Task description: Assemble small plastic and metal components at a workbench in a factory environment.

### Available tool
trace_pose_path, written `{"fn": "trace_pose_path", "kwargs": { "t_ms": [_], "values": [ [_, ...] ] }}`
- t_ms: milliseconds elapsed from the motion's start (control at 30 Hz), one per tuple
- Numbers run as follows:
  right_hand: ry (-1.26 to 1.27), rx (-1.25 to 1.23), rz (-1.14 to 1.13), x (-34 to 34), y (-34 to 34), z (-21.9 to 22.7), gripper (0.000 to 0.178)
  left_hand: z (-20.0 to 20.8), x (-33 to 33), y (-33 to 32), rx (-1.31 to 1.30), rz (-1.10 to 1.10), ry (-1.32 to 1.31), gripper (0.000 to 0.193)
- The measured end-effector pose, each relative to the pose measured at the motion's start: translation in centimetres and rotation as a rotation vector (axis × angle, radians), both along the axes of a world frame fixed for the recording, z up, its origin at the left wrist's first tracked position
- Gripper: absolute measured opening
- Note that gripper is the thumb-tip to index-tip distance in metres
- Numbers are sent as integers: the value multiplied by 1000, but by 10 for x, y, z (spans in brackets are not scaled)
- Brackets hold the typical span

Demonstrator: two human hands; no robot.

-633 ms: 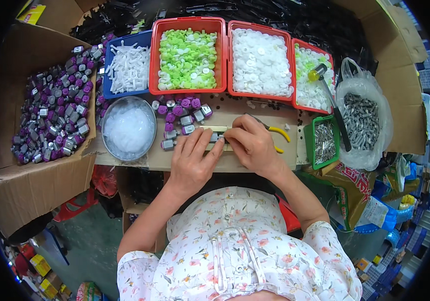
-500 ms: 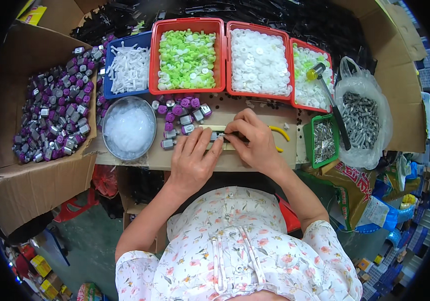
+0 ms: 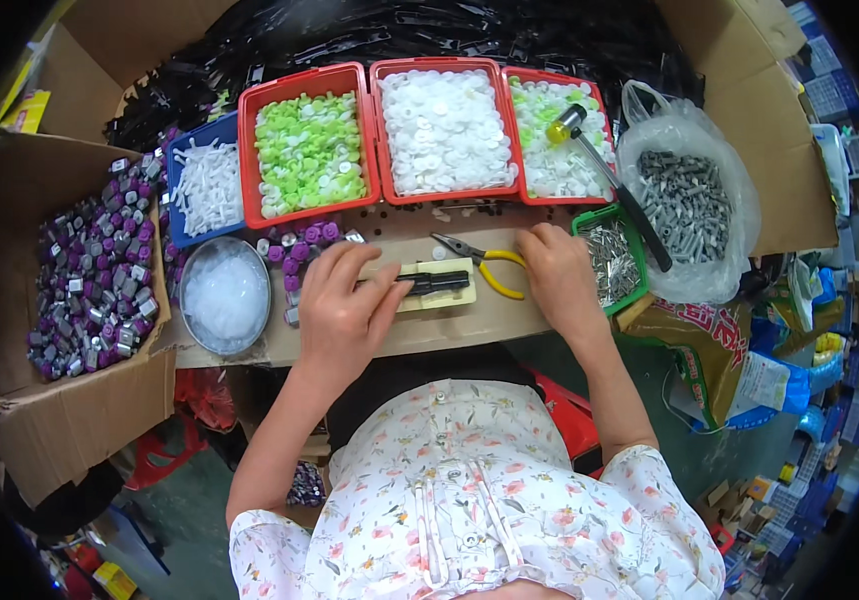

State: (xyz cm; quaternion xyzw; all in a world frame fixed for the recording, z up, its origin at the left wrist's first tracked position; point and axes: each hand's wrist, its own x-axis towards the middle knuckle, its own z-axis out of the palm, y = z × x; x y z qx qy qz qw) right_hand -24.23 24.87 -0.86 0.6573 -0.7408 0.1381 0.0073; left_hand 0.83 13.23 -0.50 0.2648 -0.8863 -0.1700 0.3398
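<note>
My left hand point(image 3: 341, 305) is at the left end of a narrow black plastic part point(image 3: 439, 283), its thumb and index finger pinching that end and its other fingers raised. The part lies lengthwise on a pale cream block point(image 3: 461, 296) on the work surface. My right hand point(image 3: 561, 275) is farther right, fingers curled downward between yellow-handled pliers point(image 3: 497, 275) and a green bin of metal pins point(image 3: 609, 255). Its fingertips are hidden, so what they hold cannot be made out. The pliers lie with their jaws toward the upper left.
Red trays of green point(image 3: 309, 150) and white round pieces point(image 3: 444, 130) line the back, beside a blue tray of white pins point(image 3: 207, 190). A bowl of whitish grease point(image 3: 224, 295) stands left. A hammer point(image 3: 609, 180) lies across the right tray and a plastic bag of grey parts point(image 3: 689, 215).
My right hand has left the black part and moved right, toward the green bin. My left hand has drawn back slightly, uncovering the part and block. The whole view has shifted.
</note>
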Motion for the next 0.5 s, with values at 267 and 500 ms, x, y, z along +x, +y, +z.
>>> {"fn": "trace_pose_path", "kwargs": {
  "t_ms": [267, 500],
  "values": [
    [-356, -131, -59, 10, -6, 12, 13, 12, -43, 6, 224, -121, 155, 21],
    [-965, -207, -97, 42, -1, 31, 9, 0, -58, 43, 1274, -118, 447, 26]
  ]
}}
